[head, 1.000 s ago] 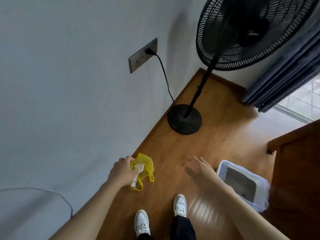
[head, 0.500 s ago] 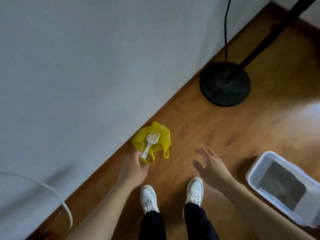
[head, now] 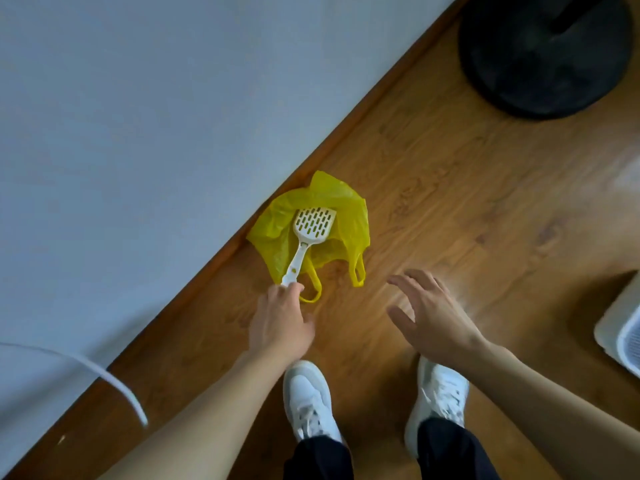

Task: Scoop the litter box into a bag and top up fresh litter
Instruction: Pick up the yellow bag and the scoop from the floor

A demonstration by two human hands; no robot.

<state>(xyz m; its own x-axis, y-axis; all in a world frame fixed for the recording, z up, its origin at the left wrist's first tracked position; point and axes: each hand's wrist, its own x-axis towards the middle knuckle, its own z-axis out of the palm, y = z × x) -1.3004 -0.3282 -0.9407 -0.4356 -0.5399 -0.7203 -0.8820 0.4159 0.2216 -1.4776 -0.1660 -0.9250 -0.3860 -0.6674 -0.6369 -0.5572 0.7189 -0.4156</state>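
Left hand: the left hand [head: 280, 327] reaches toward twelve o'clock, its fingertips meeting the near end of the scoop's handle — whether they pinch it or only touch it, I cannot tell, since the back of the hand hides them.
Right hand: the right hand [head: 429, 313] hovers above the floor with fingers spread apart and gently bent, holding nothing; it sits at about three o'clock from the left hand.
Scoop: a white slotted scoop [head: 306, 237] lies on the bag, its perforated head toward twelve o'clock and its handle running down toward seven o'clock.
Bag: a crumpled yellow bag [head: 349, 220] rests on the floor right against the skirting board, at roughly eleven o'clock from the person's feet; its two loop handles trail toward six o'clock.
Litter box: only a white corner of the litter box [head: 620, 327] shows at the right edge — three o'clock from the right hand and well apart from the bag.
Floor: a brown wooden floor [head: 467, 188] meets the pale wall [head: 138, 116] along a slanted line.
Fan base: a round black base [head: 543, 53] stands at one o'clock.
Feet: two white shoes [head: 308, 400], dark trouser legs above them, at six o'clock.
Cable: a white cable [head: 121, 389] curves across the wall at eight o'clock.
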